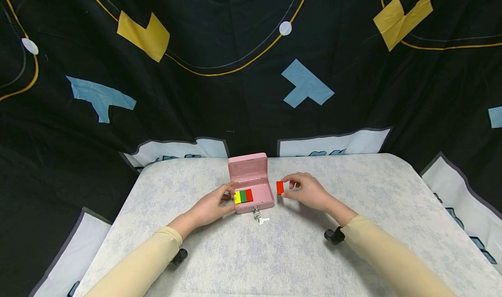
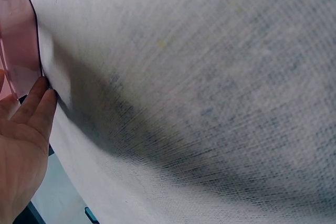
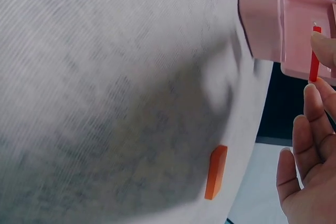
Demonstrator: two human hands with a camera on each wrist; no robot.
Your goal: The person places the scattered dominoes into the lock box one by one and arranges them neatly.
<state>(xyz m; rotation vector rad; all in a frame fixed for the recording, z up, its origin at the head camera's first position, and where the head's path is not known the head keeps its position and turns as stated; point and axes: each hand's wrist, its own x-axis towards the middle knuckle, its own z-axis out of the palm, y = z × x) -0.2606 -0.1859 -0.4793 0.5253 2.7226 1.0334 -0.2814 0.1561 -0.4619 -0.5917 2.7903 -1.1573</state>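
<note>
A small pink metal box [image 1: 263, 194] stands on the table with its lid [image 1: 249, 168] raised at the back. Inside, along its left part, lie a yellow block [image 1: 237, 197], a green block [image 1: 243, 196] and a red block [image 1: 249, 195] side by side. My left hand [image 1: 213, 206] rests against the box's left side, fingers fairly straight in the left wrist view. Just right of the box, my right hand [image 1: 306, 191] pinches another red block [image 1: 280, 188] between thumb and fingers, above the table. The other fingers of that hand are loosely bent.
An orange block [image 3: 216, 172] lies on the table in the right wrist view, near my right hand. A key [image 1: 260, 220] hangs from the lock [image 1: 256, 211] at the box's front. A patterned cloth covers the table [image 1: 243, 257]; a black curtain [image 1: 235, 109] hangs behind it.
</note>
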